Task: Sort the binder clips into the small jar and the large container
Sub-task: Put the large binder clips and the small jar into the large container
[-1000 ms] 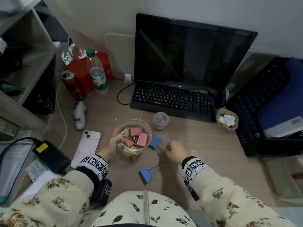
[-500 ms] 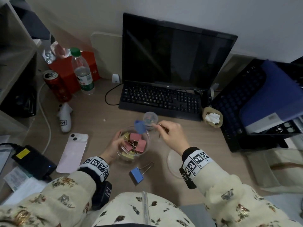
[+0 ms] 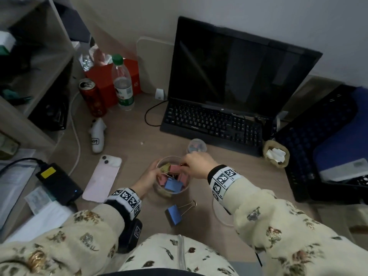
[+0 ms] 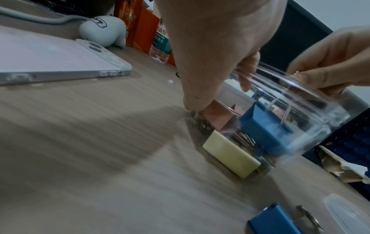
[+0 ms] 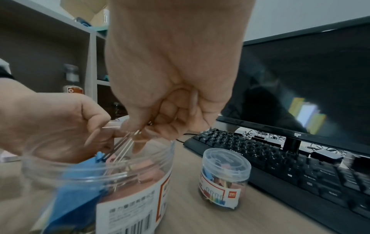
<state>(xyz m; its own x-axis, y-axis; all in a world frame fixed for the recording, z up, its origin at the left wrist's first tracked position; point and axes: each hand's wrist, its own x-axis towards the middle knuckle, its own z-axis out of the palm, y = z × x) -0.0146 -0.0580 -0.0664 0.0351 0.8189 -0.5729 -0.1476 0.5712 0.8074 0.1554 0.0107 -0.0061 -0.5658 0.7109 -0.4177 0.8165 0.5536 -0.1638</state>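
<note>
The large clear container (image 3: 159,193) stands on the desk and holds pink, yellow and blue binder clips. My left hand (image 3: 152,173) grips its left wall. My right hand (image 3: 186,163) hovers over its far rim and pinches the wire handles (image 5: 125,142) of a blue clip (image 3: 173,185). That clip's body sits inside the container (image 4: 312,126), on top of the others (image 4: 266,131). A second blue clip (image 3: 174,214) lies on the desk in front of the container. The small lidded jar (image 3: 196,146) with small clips stands just behind the container (image 5: 224,178).
A clear lid (image 3: 220,217) lies partly under my right forearm. A pink phone (image 3: 102,178) lies to the left, with a black keyboard (image 3: 213,124) and monitor behind. A water bottle (image 3: 122,84), a can (image 3: 92,98) and a black crate (image 3: 322,144) ring the area.
My right hand lifted a blue clip from the desk beside the container, swung it over the rim and lowered it inside. My left hand kept hold of the container.
</note>
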